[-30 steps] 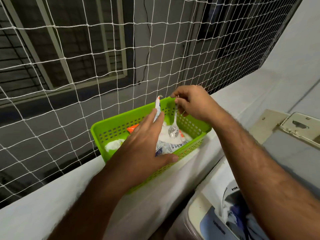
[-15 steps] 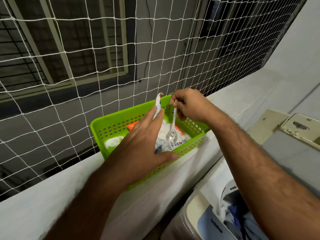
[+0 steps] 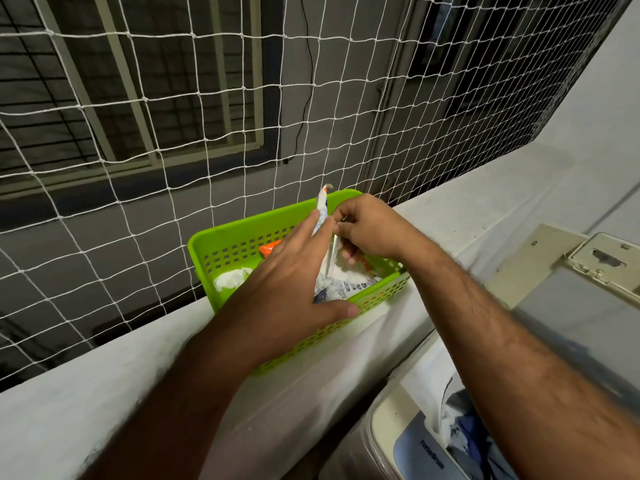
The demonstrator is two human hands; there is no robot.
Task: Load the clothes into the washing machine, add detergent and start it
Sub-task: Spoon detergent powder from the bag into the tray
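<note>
The right hand [image 3: 367, 226] pinches a spoon [image 3: 333, 252] dipped into the open detergent packet [image 3: 341, 284]; the left hand [image 3: 294, 282], fingers straight, steadies the packet's upright edge inside the green basket [image 3: 239, 237] on the ledge [image 3: 86, 403]. Clothes [image 3: 464, 427] lie in the washing machine [image 3: 398, 441] below.

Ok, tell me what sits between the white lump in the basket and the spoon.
Head view: the left hand, fingers out across the detergent packet, lies between the lump and the spoon.

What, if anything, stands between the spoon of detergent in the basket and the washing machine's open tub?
Nothing visible does. The right hand pinches the spoon over the detergent packet in the green basket; the open washing machine lies below right.
</note>
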